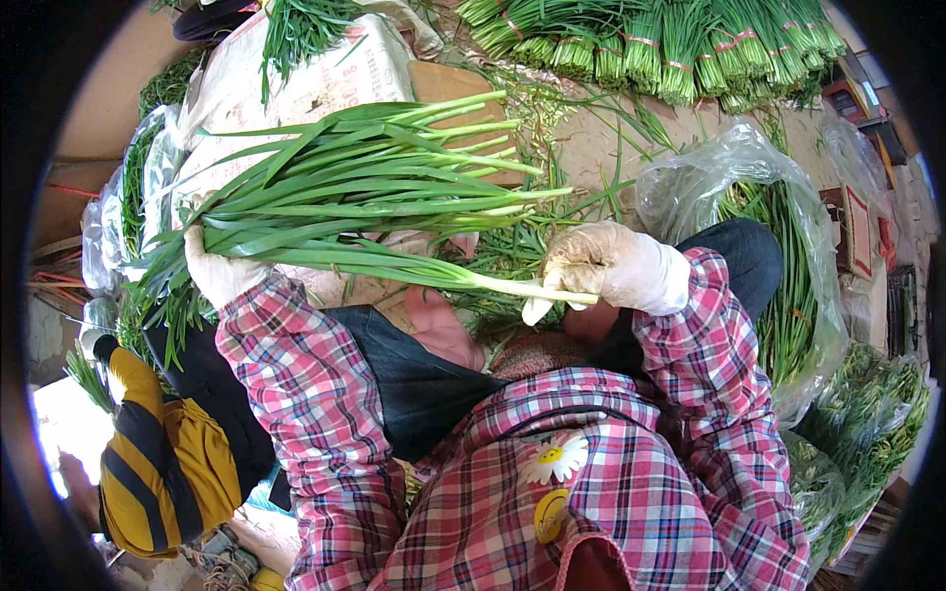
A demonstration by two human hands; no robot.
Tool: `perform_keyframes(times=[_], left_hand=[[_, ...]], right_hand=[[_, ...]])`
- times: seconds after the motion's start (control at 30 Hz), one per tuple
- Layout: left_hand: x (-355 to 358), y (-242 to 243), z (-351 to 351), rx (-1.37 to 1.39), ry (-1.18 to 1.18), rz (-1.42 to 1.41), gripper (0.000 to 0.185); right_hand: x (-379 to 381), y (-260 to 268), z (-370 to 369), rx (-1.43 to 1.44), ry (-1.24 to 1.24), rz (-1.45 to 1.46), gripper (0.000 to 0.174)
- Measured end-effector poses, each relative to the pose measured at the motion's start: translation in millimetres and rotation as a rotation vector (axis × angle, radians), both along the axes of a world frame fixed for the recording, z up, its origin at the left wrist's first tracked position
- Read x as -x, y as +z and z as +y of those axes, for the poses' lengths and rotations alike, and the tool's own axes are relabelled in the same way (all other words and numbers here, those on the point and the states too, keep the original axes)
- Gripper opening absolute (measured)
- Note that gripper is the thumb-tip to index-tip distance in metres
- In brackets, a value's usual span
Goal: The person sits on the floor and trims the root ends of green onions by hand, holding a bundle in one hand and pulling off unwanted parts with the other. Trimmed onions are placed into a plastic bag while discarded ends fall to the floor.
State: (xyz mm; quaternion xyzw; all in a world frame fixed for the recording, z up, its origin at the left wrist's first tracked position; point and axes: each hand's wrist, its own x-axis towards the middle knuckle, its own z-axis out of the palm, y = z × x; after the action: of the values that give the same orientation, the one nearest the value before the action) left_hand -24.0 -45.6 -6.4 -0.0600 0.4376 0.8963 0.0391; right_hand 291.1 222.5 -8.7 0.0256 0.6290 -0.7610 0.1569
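Note:
A loose bunch of garlic chives (355, 192) spans the space in front of me, pale stem ends toward the right. My left hand (222, 258), in a white glove, grips the leafy end at the left. Some leaf tips droop past that wrist. My right hand (606, 270), in a soiled white glove, pinches the white base of one stalk (510, 284) set apart along the near side of the bunch. Its fingers are closed around that stem near the cut end.
Bundles of chives tied with red bands (658, 59) lie at the far right. A clear plastic bag (820, 310) of chives stands by my right knee. A white woven sack (377, 59) sits at the far left. Trimmings (547, 133) litter the floor. Another person (162, 458) works at my left.

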Motion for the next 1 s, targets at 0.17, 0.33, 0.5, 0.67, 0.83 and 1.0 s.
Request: perform_keyframes(times=[0.17,0.33,0.5,0.67,0.83,1.0], left_hand=[[-10.4,4.9,9.8,0.097,0.052,0.001,0.033],[-16.4,7.4,18.9,0.118,0.040,-0.003,0.031],[-14.2,4.0,22.8,0.099,-0.071,-0.014,0.030],[-12.9,4.4,26.1,0.170,-0.106,-0.007,0.033],[-9.2,4.6,22.3,0.235,-0.111,-0.017,0.036],[-4.2,-5.4,9.5,0.170,0.015,0.117,0.026]], right_hand=[[-2.0,6.0,-15.6,0.259,-0.100,-0.006,0.025],[15.9,-0.4,-47.2,0.491,-0.390,0.178,0.030],[33.8,-13.0,-66.6,0.493,-0.369,0.138,0.023],[61.2,-20.6,-78.9,0.251,-0.379,0.138,0.023],[64.1,-15.6,-84.6,-0.035,-0.505,0.301,0.023],[44.5,-23.1,-65.6,0.020,-0.250,0.176,0.030]])
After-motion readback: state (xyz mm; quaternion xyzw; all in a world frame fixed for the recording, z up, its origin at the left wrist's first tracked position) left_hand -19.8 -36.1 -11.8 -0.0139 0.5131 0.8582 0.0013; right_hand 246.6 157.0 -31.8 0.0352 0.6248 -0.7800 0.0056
